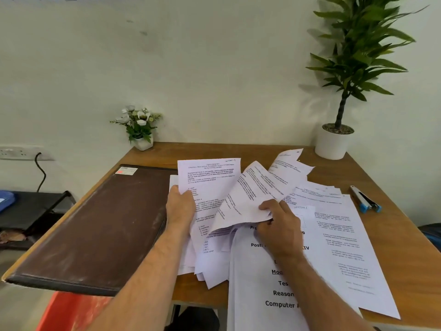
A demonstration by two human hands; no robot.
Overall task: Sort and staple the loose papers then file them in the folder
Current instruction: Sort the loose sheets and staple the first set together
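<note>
Nearest you, a cover sheet point(274, 283) with bold headings hung over the front edge of the table point(393, 235), with the folder point(95, 223) lying closed well to its left. Just beyond that sheet, your right hand point(279, 225) was pinched shut on the lower edge of a curled page point(253, 194), thumb on top and fingers underneath, and your left hand point(180, 206), just right of the folder, was closed on the left edge of an upright printed page point(210, 180). The loose papers point(334, 223) spread in an untidy overlapping heap to the right of the folder, some overhanging the front edge. They looked light, thin and floppy: the lifted page bent under its own weight, so a sheet pinched at one edge would likely droop and could crease or tear. Holding them near a corner or along a long edge, then squaring the stack against the table, seemed the safer hold. Smooth sheets would probably slide over one another. Further right of the folder, past the heap, lay the stapler point(365, 199), untouched. At the back stood a small flower pot point(140, 130) and a tall potted plant point(334, 139).
</note>
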